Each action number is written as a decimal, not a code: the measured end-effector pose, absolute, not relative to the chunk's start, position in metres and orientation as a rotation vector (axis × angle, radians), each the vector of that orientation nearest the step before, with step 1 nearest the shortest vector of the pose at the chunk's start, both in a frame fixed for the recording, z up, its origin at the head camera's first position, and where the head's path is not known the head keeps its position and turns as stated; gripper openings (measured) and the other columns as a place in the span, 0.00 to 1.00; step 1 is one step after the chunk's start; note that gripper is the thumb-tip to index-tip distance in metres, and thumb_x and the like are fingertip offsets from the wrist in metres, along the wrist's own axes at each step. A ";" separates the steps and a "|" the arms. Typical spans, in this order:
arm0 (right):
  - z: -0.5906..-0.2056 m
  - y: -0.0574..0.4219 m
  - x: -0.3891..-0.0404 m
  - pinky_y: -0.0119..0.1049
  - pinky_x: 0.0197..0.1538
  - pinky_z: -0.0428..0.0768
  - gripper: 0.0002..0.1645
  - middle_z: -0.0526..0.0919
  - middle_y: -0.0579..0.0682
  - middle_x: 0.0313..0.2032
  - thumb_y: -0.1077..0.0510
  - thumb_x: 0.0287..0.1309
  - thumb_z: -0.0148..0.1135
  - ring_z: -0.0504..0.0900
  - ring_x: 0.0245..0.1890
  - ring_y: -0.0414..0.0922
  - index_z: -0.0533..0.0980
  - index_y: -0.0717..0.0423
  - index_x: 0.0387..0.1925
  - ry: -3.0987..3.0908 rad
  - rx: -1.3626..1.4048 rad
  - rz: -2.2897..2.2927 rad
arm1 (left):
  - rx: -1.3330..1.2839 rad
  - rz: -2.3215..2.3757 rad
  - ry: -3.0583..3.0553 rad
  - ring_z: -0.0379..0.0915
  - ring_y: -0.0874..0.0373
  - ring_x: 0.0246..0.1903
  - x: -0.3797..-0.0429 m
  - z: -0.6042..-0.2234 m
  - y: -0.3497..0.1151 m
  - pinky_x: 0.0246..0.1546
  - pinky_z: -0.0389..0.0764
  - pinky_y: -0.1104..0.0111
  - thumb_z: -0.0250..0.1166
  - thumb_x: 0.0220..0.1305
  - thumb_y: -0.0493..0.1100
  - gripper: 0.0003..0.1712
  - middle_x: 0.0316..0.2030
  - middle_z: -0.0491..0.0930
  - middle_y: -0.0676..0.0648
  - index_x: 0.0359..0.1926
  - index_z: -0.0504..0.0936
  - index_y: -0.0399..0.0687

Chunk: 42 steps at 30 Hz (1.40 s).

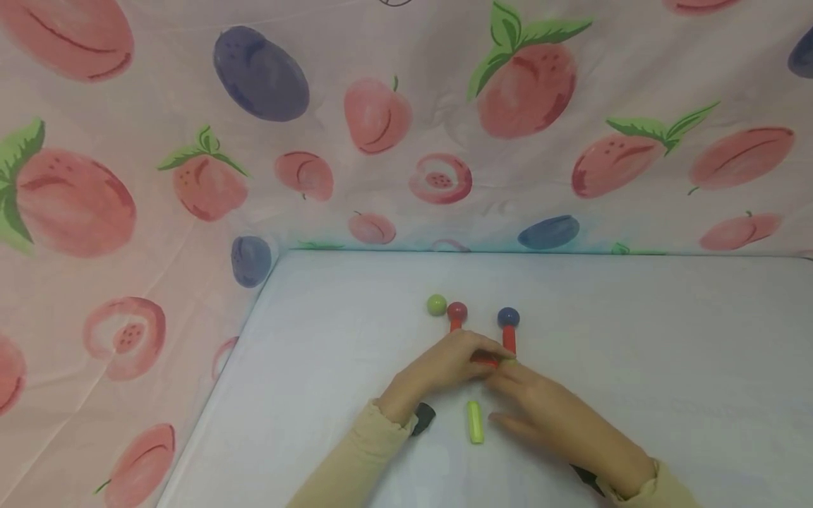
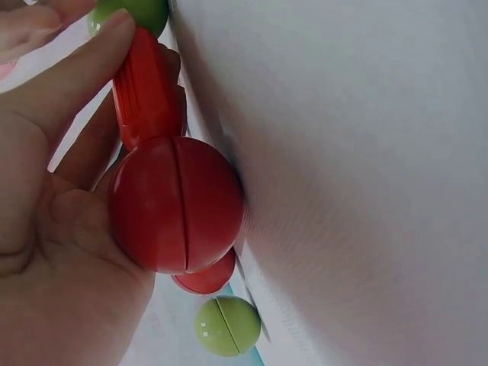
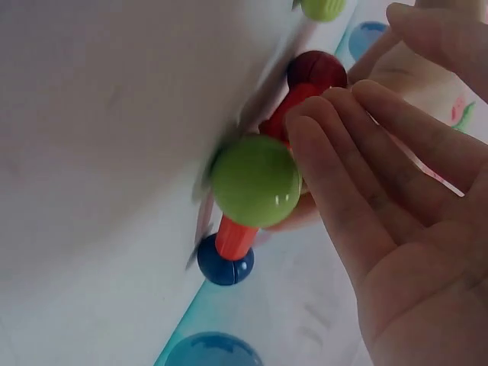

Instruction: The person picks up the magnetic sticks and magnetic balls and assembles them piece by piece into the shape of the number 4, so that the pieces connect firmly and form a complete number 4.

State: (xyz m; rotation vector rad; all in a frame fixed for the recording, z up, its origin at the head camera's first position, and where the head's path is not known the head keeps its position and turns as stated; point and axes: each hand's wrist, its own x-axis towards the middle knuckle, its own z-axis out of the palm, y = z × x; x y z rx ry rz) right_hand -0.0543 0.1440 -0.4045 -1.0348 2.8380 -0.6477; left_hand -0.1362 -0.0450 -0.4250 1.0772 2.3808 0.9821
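My left hand (image 1: 454,360) pinches a red rod (image 2: 145,95) between thumb and fingers. This rod joins a red ball (image 2: 179,206), close to the palm, to a green ball (image 3: 257,181). Another red rod (image 1: 509,340) runs from the green ball to a blue ball (image 1: 508,317) on the far side. A second red ball (image 1: 457,311) with its own rod lies beyond my left hand, which hides that rod's near end. My right hand (image 1: 546,409) has its fingers straight, with fingertips beside the green ball; whether they touch the rod is hard to tell.
A loose green ball (image 1: 436,305) lies left of the far red ball. One yellow-green rod (image 1: 475,422) lies on the white table (image 1: 667,339) nearer me, between the wrists. Fruit-printed cloth (image 1: 381,176) hangs behind and to the left. Dark objects show at both cuffs.
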 end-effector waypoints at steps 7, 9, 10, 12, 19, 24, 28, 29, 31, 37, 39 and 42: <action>-0.407 0.138 -0.050 0.42 0.52 0.83 0.25 0.80 0.47 0.50 0.50 0.54 0.73 0.80 0.50 0.43 0.79 0.55 0.51 2.792 -1.017 -0.605 | 1.059 0.993 2.371 0.75 0.75 0.50 -0.136 -0.424 -0.045 0.56 0.72 0.82 0.66 0.65 0.36 0.20 0.52 0.84 0.58 0.58 0.83 0.53; -0.408 0.137 -0.049 0.41 0.52 0.83 0.25 0.80 0.48 0.50 0.49 0.53 0.74 0.80 0.50 0.43 0.79 0.55 0.51 2.783 -1.007 -0.593 | 1.057 0.994 2.370 0.75 0.75 0.49 -0.136 -0.424 -0.044 0.55 0.72 0.82 0.66 0.65 0.36 0.20 0.51 0.84 0.58 0.57 0.83 0.53; -0.408 0.136 -0.049 0.41 0.52 0.83 0.26 0.80 0.48 0.51 0.49 0.53 0.74 0.80 0.50 0.42 0.79 0.55 0.51 2.779 -1.000 -0.587 | 1.062 0.992 2.370 0.75 0.75 0.48 -0.136 -0.424 -0.044 0.55 0.72 0.82 0.67 0.65 0.36 0.20 0.51 0.85 0.58 0.57 0.83 0.53; -0.408 0.134 -0.048 0.41 0.52 0.83 0.27 0.81 0.48 0.51 0.49 0.52 0.74 0.80 0.50 0.43 0.79 0.55 0.52 2.770 -0.990 -0.582 | 1.064 0.994 2.368 0.75 0.75 0.46 -0.136 -0.424 -0.044 0.54 0.73 0.82 0.67 0.64 0.37 0.20 0.50 0.85 0.58 0.57 0.83 0.53; -0.413 0.132 -0.045 0.40 0.53 0.82 0.28 0.80 0.46 0.50 0.47 0.53 0.74 0.79 0.49 0.40 0.79 0.57 0.52 2.756 -1.031 -0.588 | 1.025 1.008 2.353 0.75 0.74 0.44 -0.136 -0.424 -0.044 0.53 0.73 0.82 0.68 0.64 0.38 0.20 0.49 0.85 0.59 0.57 0.83 0.54; -0.416 0.131 -0.045 0.39 0.52 0.82 0.27 0.80 0.46 0.50 0.46 0.53 0.73 0.78 0.49 0.39 0.79 0.57 0.51 2.771 -1.082 -0.575 | 1.007 1.008 2.353 0.76 0.73 0.45 -0.134 -0.422 -0.044 0.52 0.74 0.82 0.68 0.64 0.39 0.20 0.49 0.85 0.59 0.58 0.83 0.54; -0.416 0.130 -0.045 0.38 0.51 0.82 0.27 0.79 0.46 0.49 0.47 0.53 0.73 0.78 0.49 0.40 0.79 0.57 0.50 2.790 -1.128 -0.572 | 1.009 1.002 2.360 0.76 0.73 0.45 -0.135 -0.422 -0.044 0.52 0.73 0.82 0.68 0.64 0.39 0.20 0.49 0.85 0.59 0.57 0.83 0.54; -0.416 0.130 -0.045 0.38 0.51 0.82 0.27 0.79 0.46 0.49 0.47 0.53 0.73 0.78 0.49 0.40 0.79 0.58 0.50 2.791 -1.137 -0.575 | 1.009 1.000 2.360 0.75 0.73 0.45 -0.135 -0.422 -0.044 0.51 0.73 0.82 0.68 0.64 0.39 0.20 0.49 0.85 0.59 0.57 0.83 0.54; -0.415 0.129 -0.045 0.38 0.51 0.82 0.27 0.79 0.46 0.48 0.48 0.53 0.74 0.78 0.48 0.40 0.79 0.58 0.50 2.792 -1.148 -0.578 | 1.011 0.994 2.364 0.75 0.74 0.44 -0.135 -0.423 -0.044 0.51 0.73 0.82 0.68 0.64 0.39 0.20 0.49 0.85 0.60 0.57 0.83 0.54; -0.416 0.128 -0.045 0.37 0.51 0.82 0.28 0.80 0.46 0.48 0.47 0.50 0.75 0.78 0.48 0.40 0.80 0.58 0.49 2.797 -1.128 -0.571 | 1.005 1.003 2.358 0.75 0.74 0.44 -0.135 -0.422 -0.044 0.51 0.74 0.82 0.68 0.64 0.39 0.20 0.50 0.85 0.59 0.57 0.83 0.54; -0.416 0.128 -0.045 0.37 0.51 0.83 0.29 0.80 0.46 0.48 0.47 0.49 0.76 0.78 0.48 0.40 0.80 0.58 0.49 2.799 -1.116 -0.571 | 1.002 1.004 2.355 0.75 0.73 0.44 -0.134 -0.422 -0.044 0.51 0.74 0.81 0.68 0.64 0.39 0.20 0.50 0.85 0.59 0.58 0.83 0.53; -0.417 0.127 -0.045 0.37 0.50 0.83 0.29 0.79 0.46 0.48 0.47 0.48 0.76 0.78 0.48 0.39 0.80 0.58 0.49 2.803 -1.110 -0.576 | 0.995 1.005 2.351 0.75 0.73 0.44 -0.134 -0.421 -0.044 0.51 0.74 0.81 0.68 0.64 0.39 0.20 0.50 0.85 0.58 0.58 0.83 0.53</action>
